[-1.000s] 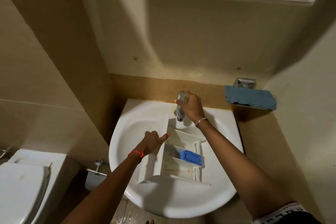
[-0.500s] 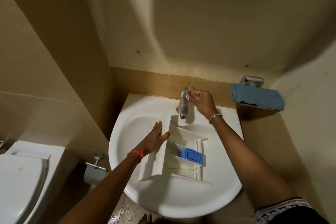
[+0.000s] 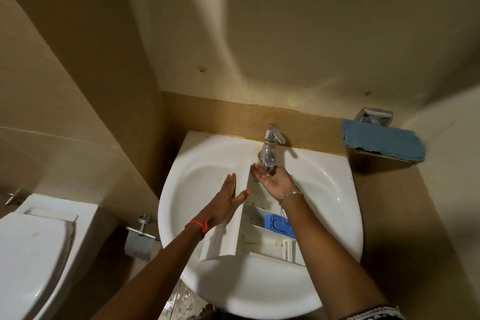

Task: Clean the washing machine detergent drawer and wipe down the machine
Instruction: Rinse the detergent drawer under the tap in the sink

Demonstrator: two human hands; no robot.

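Head view, the only view.

The detergent drawer [image 3: 228,239] lies in the sink [image 3: 324,189], between and beneath the two forearms. Its longest visible edge is the white front slab. This runs from just beside the left wrist, away from us, to end close under the right fingertips at the tap [image 3: 270,148]. The compartments open to the right of that slab, under the right wrist and forearm. The blue insert [image 3: 278,225] sits just below the right wrist.

The left hand [image 3: 226,202] is spread, with fingers straight and together and the thumb out. The thumb reaches toward the slab. We cannot tell whether the palm presses on the slab or hovers beside it.

The right hand [image 3: 274,183] is turned palm up directly under the spout, fingers loosely cupped, holding nothing.

Key relation: the drawer lies nearer to us than the right hand and to the right of the left hand. The left hand is the closer one to a graspable edge. We judge that the coming move, rinsing, depends on bringing the soiled compartments under the spout. The slab's far end already points there.

A blue cloth [image 3: 384,144] hangs well to the right of the right hand, apart from both hands.

Hidden or unclear:
- The right forearm covers the drawer's right side and part of the insert.
- We cannot confirm a water stream, only a faint glint in the palm.
- Brownish specks show on the drawer floor, but their nature is not resolvable.
- The washing machine is not in frame.
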